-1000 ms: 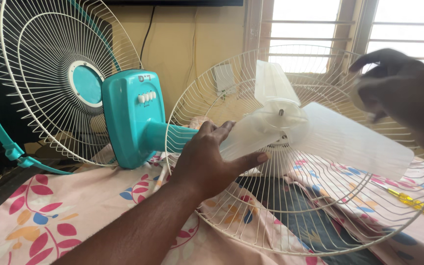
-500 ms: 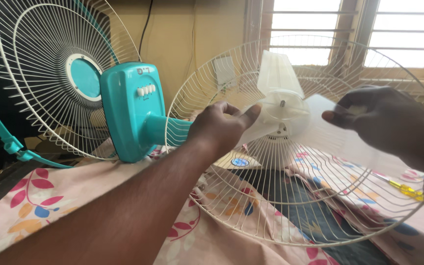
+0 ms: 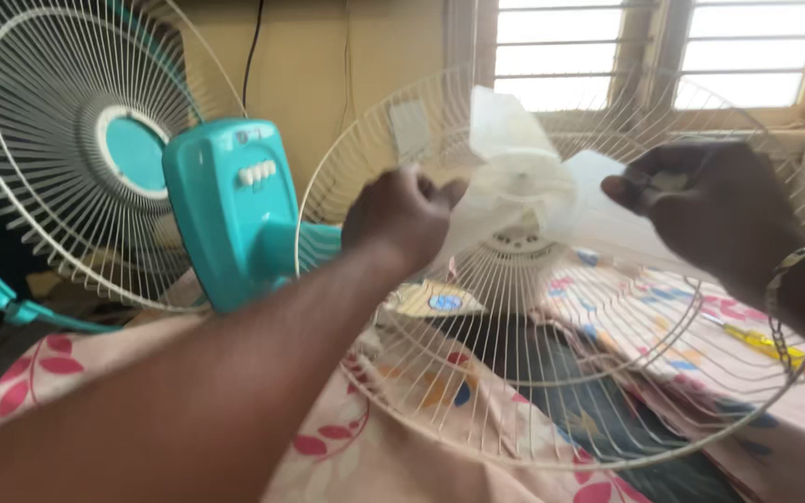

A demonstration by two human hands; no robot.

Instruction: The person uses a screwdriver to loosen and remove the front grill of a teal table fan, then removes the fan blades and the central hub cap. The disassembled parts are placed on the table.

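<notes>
Both hands are on the translucent white plastic three-bladed fan propeller (image 3: 524,182), which sits in front of the round white wire rear guard (image 3: 552,373) of a fan lying on its side. The left hand (image 3: 402,214) is curled around the blade on the left side of the hub, fingers wrapped over its edge, so the propeller lies just beyond and to the right of the knuckles. The right hand (image 3: 701,210) pinches the right-hand blade near its outer edge, thumb and fingers closed on the plastic; a metal chain bracelet (image 3: 789,279) hangs at that wrist. The picture is blurred, so the hub's exact seating on the shaft cannot be told. The turquoise plastic fan base with its row of white buttons (image 3: 230,210) stands to the left, with a second white wire front guard with a turquoise centre disc (image 3: 76,140) leaning behind it. Everything rests on a pink floral cloth (image 3: 356,447), and a yellow-handled screwdriver (image 3: 789,354) lies on it at the right, under the right forearm.
</notes>
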